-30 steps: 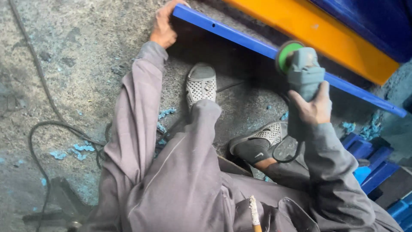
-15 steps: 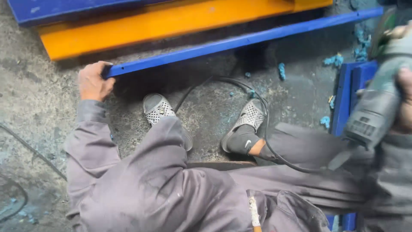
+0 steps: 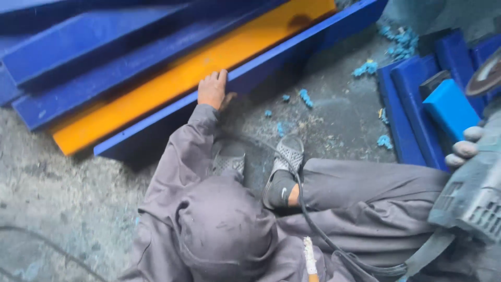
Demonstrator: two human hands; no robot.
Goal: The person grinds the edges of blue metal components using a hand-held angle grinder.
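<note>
The person sits on the concrete floor (image 3: 62, 193), left hand (image 3: 213, 90) laid flat, fingers spread, on the top edge of the long blue-painted steel beam (image 3: 292, 57). The right hand (image 3: 463, 149) has its fingers curled around the grey dusty angle grinder (image 3: 477, 193), raised clear of the beam at the right. Blue paint flakes (image 3: 305, 97) litter the floor, so some grinding looks done; the beam remains largely painted.
</note>
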